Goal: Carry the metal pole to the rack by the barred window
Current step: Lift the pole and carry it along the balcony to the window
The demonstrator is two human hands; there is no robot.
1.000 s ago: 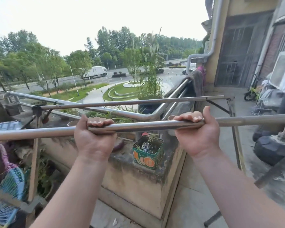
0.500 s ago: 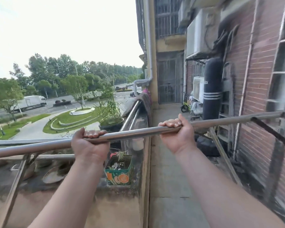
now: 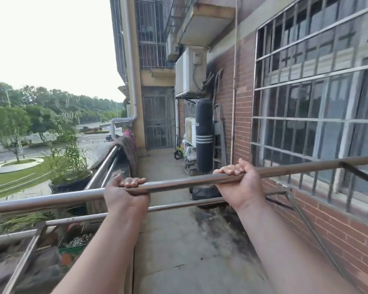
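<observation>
1. The metal pole point(image 3: 179, 183) lies crosswise in front of the person at chest height, running from the left edge of the view up and away to the right, where its far end passes in front of the barred window point(image 3: 319, 85)

2. The left hand point(image 3: 125, 194) is wrapped round the pole from below, fingers curled over the top; the right hand point(image 3: 240, 183) holds it the same way further right. Both are closed firmly on the pole, well apart from each other

3. A dark strut point(image 3: 357, 174) branches off the pole near its right end, so it may belong to a frame and not be a bare tube

4. The rack point(image 3: 285, 193) looks to be the thin bar and bracket fixed to the brick wall point(image 3: 240, 115) under the window, lower than the carried pole; its exact shape I cannot tell

5. Handling, as a judgement: the pole is long, stiff and smooth, likely light for its length yet prone to swing at the ends. Two hands spread about its middle suit it; a grip at one end would let the other dip

6. The balcony is narrow, with the railing point(image 3: 102, 172) on the left, so the long ends could strike it or the window bars
</observation>
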